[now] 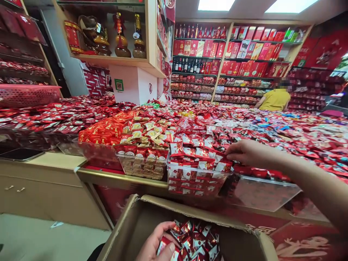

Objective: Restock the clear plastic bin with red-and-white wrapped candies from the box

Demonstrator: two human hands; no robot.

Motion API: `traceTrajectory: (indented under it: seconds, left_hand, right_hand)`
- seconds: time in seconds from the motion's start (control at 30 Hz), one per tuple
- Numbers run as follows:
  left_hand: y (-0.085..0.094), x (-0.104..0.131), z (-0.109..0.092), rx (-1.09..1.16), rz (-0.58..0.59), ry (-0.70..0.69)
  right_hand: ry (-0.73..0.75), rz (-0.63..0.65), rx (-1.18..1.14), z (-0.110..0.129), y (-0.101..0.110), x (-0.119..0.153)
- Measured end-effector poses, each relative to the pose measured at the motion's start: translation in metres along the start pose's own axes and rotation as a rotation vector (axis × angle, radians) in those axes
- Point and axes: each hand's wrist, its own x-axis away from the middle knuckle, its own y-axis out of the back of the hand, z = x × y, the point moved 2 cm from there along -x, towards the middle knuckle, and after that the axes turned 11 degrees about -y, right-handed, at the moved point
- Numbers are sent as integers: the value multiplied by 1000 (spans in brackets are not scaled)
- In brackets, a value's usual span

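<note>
My right hand (244, 152) reaches out over a clear plastic bin (195, 177) heaped with red-and-white wrapped candies (195, 152), its fingers bent and resting on the candies at the bin's right side. Whether it holds one I cannot tell. My left hand (159, 244) is down inside an open cardboard box (136, 221) at the bottom of the view, gripping red foil candy packets (195, 241) that lie in the box.
More clear bins hold gold-and-red candies (144, 136) and red packets (103, 132). Candy covers the long counter to the right. A pink basket (27, 95) sits at left. Shelves of red boxes and bottles (231, 54) line the back. A person in a yellow shirt (274, 98) stands far off.
</note>
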Motion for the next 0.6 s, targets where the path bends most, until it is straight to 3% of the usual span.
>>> traceTrajectory:
  seconds: [0.2,0.37,0.6]
  left_hand:
    - [-5,2,-17,124,-100,90]
    - [-8,1,-19,120,-97,82]
    - [-2,-3,-12,32,-71,22]
  right_hand:
    - [32,66,-49,-7,-3,-6]
    - [34,-59,21,-2,6,-25]
    - [-24,103,47,14,7,-61]
